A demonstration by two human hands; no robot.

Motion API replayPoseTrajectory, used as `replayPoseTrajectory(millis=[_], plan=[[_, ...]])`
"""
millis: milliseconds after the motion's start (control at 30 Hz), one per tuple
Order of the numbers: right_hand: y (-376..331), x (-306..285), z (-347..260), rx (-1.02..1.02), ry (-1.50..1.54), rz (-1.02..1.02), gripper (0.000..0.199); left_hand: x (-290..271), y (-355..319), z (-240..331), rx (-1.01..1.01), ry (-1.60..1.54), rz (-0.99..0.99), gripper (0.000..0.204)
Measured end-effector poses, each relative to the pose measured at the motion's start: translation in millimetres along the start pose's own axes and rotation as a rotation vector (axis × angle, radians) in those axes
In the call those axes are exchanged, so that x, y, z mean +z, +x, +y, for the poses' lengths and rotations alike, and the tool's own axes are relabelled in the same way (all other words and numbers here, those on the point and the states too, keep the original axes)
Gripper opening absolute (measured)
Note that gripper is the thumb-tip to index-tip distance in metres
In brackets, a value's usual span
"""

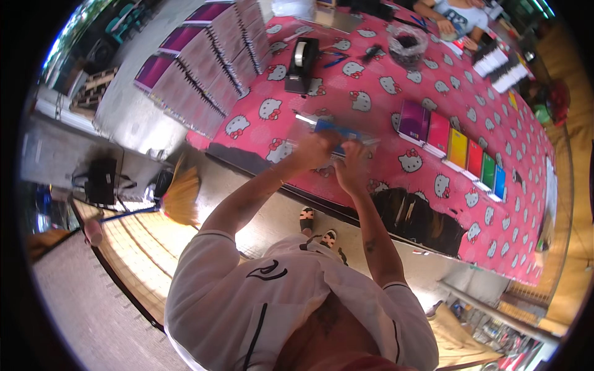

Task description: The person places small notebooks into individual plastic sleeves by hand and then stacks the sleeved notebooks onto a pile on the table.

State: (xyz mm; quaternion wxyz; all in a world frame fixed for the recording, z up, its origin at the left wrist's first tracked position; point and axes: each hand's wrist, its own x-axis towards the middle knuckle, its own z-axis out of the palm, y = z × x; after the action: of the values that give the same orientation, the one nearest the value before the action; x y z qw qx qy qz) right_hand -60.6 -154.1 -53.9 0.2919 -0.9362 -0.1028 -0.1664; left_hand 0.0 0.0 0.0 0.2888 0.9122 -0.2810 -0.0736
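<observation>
A blue notebook [339, 131] lies at the near edge of the table in a clear plastic wrapper [367, 142] that sticks out past its sides. Both my hands are over it, somewhat blurred by motion. My left hand [317, 149] is closed with curled fingers at the notebook's near left part. Close beside it, my right hand [353, 162] pinches at the near right part of the wrapped notebook. The fingertips and much of the cover are hidden under the hands.
Stacked spiral notebooks [204, 68] stand at the left. Beyond my hands sit a black tape dispenser [301, 65], blue-handled pliers [336, 60] and a plastic bag of dark items [406, 48]. A row of coloured notebooks [458, 148] lies right. Another person [461, 18] works across the table.
</observation>
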Motion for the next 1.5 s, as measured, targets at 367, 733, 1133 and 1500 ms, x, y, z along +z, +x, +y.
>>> replayPoseTrajectory(millis=[367,733,1133,1500], plan=[[6,-31,14,-0.302,-0.562,-0.02,0.054,3,-40,-18,0.123,0.365,0.493,0.031],[10,-38,-3,-0.288,-0.404,-0.032,0.051,-112,106,-168,-0.614,-0.812,0.392,0.025],[7,-37,4,-0.312,-0.313,0.023,0.045,-84,72,-172,-0.722,0.152,0.516,0.028],[5,-35,17,-0.313,-0.237,0.05,0.039,-7,26,14,-0.465,0.154,-0.025,0.047]])
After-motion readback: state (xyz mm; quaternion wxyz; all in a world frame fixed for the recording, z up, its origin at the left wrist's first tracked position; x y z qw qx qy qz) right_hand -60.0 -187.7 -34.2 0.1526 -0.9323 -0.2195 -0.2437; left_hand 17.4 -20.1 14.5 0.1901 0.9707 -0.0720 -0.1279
